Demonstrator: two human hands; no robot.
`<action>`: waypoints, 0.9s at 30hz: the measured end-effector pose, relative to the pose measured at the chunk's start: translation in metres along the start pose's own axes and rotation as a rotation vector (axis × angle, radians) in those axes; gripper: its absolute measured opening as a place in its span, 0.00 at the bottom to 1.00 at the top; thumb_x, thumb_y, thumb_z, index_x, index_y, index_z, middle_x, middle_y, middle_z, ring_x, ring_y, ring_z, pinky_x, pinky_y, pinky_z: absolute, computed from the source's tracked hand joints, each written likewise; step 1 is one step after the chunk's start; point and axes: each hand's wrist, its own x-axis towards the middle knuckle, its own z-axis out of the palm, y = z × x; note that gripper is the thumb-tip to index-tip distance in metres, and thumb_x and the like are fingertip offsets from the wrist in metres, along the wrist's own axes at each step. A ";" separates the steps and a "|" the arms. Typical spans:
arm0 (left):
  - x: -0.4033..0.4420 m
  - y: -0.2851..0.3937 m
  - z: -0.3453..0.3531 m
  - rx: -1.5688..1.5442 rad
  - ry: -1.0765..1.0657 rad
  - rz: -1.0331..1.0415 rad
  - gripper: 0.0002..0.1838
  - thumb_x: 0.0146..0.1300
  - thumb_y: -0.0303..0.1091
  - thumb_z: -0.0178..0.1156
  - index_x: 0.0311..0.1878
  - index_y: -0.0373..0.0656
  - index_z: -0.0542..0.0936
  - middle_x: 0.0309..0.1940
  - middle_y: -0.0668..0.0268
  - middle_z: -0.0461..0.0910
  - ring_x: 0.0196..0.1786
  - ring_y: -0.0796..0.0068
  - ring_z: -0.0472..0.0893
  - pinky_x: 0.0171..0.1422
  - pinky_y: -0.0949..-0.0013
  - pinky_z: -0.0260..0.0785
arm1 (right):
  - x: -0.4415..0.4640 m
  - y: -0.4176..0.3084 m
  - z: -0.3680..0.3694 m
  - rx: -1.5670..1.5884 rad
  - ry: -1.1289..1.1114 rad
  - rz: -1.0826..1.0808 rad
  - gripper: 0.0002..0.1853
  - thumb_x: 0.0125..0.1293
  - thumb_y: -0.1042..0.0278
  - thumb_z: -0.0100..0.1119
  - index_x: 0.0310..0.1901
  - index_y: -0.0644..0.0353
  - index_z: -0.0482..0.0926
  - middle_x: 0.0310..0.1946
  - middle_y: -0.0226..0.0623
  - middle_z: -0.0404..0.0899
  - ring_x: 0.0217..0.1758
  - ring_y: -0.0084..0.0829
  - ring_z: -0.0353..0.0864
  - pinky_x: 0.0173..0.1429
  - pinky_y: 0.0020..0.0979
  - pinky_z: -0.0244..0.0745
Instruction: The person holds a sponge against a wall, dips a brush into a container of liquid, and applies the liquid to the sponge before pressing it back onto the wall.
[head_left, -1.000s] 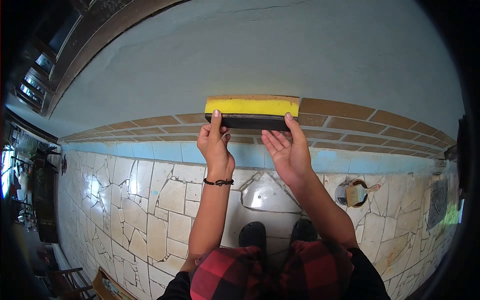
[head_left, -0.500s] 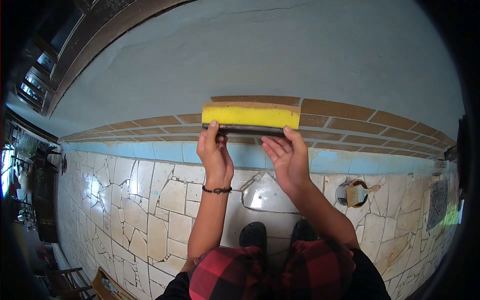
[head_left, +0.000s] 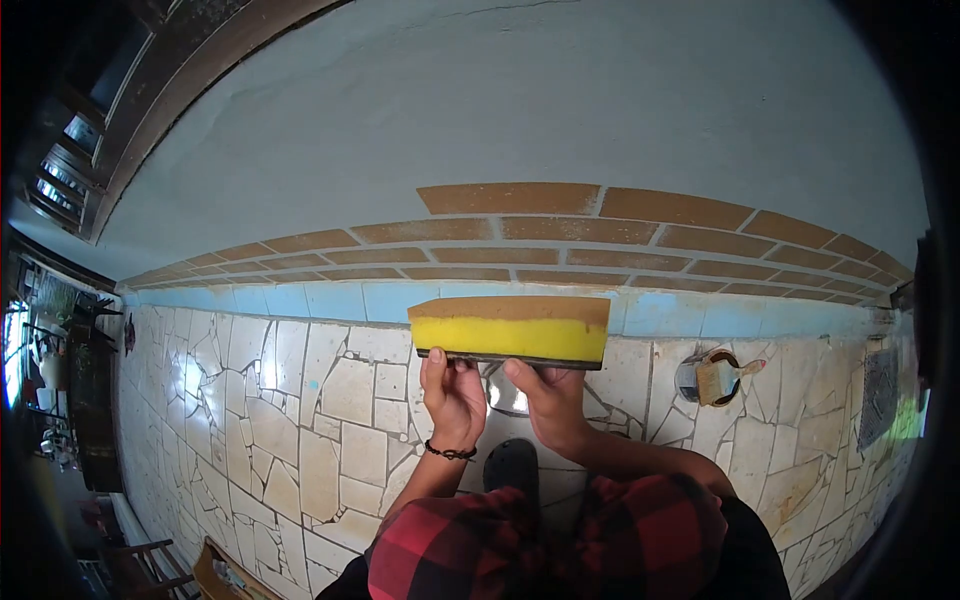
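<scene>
A long yellow sponge block (head_left: 510, 338) with a thin dark backing is held level between my two hands, away from the wall. Brown paint covers its upper face and edge. My left hand (head_left: 456, 402), with a dark bracelet at the wrist, grips the backing near its left end, thumb on the near edge. My right hand (head_left: 556, 402) holds the backing right of the middle, thumb on the near edge and fingers mostly hidden underneath. Beyond the sponge, brown painted bricks (head_left: 575, 230) run in rows along the lower grey wall (head_left: 600, 100); some have pale speckles.
A paint pot (head_left: 688, 382) stands on the floor at right with a wide brush (head_left: 715, 383) across it. Light blue tiles (head_left: 660, 314) line the wall's base. Cracked-stone flooring (head_left: 340, 430) surrounds my feet. At lower left are a box (head_left: 215, 575) and a wooden chair (head_left: 155, 565).
Both hands have brought the sponge block back from the wall toward my body, and its painted face shows more. The brick rows behind it are now uncovered. My right hand has shifted inward along the backing.
</scene>
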 end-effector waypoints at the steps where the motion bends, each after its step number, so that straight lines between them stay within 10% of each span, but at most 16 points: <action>1: -0.001 0.000 0.003 0.000 0.015 -0.004 0.12 0.72 0.40 0.60 0.50 0.43 0.79 0.39 0.72 0.81 0.37 0.80 0.72 0.59 0.69 0.66 | -0.001 0.001 -0.004 -0.046 -0.045 0.007 0.25 0.65 0.85 0.63 0.62 0.62 0.70 0.56 0.34 0.77 0.60 0.28 0.78 0.65 0.32 0.72; 6: -0.013 0.001 -0.001 0.149 -0.108 -0.106 0.12 0.75 0.41 0.56 0.48 0.41 0.79 0.39 0.68 0.80 0.39 0.78 0.71 0.55 0.69 0.66 | 0.004 -0.010 -0.018 -0.449 -0.140 -0.340 0.23 0.62 0.80 0.69 0.58 0.65 0.73 0.53 0.39 0.79 0.57 0.31 0.79 0.63 0.33 0.73; 7: -0.018 0.005 0.008 0.268 -0.124 -0.136 0.17 0.77 0.44 0.54 0.35 0.40 0.74 0.32 0.67 0.76 0.38 0.76 0.73 0.52 0.70 0.66 | 0.007 -0.014 -0.023 -0.607 -0.156 -0.421 0.24 0.60 0.77 0.71 0.57 0.65 0.73 0.52 0.40 0.79 0.57 0.32 0.79 0.63 0.33 0.73; 12: -0.051 0.011 -0.044 0.662 0.000 -0.031 0.22 0.76 0.48 0.52 0.45 0.34 0.80 0.41 0.54 0.83 0.47 0.70 0.81 0.55 0.66 0.73 | 0.032 -0.046 -0.003 -0.807 -0.096 -1.084 0.26 0.45 0.61 0.78 0.48 0.55 0.83 0.48 0.33 0.84 0.48 0.38 0.82 0.52 0.41 0.74; 14: -0.041 0.044 -0.057 0.545 -0.466 -0.196 0.30 0.73 0.58 0.51 0.54 0.34 0.76 0.49 0.54 0.80 0.51 0.62 0.80 0.61 0.58 0.70 | 0.036 -0.051 -0.005 -1.054 -0.144 -1.270 0.24 0.44 0.59 0.77 0.46 0.51 0.85 0.48 0.28 0.84 0.45 0.33 0.80 0.51 0.40 0.69; 16: -0.037 0.063 -0.036 0.676 -0.430 -0.141 0.36 0.70 0.65 0.52 0.46 0.30 0.76 0.37 0.50 0.82 0.44 0.61 0.81 0.58 0.59 0.71 | 0.036 -0.050 -0.003 -1.198 -0.162 -1.327 0.19 0.49 0.60 0.73 0.46 0.43 0.87 0.47 0.20 0.83 0.45 0.25 0.74 0.51 0.39 0.60; 19: -0.026 0.084 -0.017 0.657 -0.435 -0.133 0.40 0.68 0.66 0.57 0.56 0.29 0.73 0.48 0.47 0.82 0.52 0.58 0.83 0.61 0.59 0.72 | 0.043 -0.041 0.000 -1.372 -0.181 -1.426 0.17 0.55 0.59 0.68 0.48 0.37 0.87 0.47 0.14 0.82 0.49 0.22 0.71 0.52 0.40 0.56; 27: -0.003 0.101 0.058 0.558 0.163 -0.551 0.24 0.71 0.56 0.60 0.55 0.46 0.78 0.44 0.65 0.83 0.50 0.70 0.82 0.57 0.64 0.75 | 0.055 -0.028 0.009 -1.432 -0.292 -1.511 0.15 0.57 0.57 0.66 0.47 0.41 0.87 0.49 0.15 0.81 0.50 0.22 0.71 0.53 0.41 0.56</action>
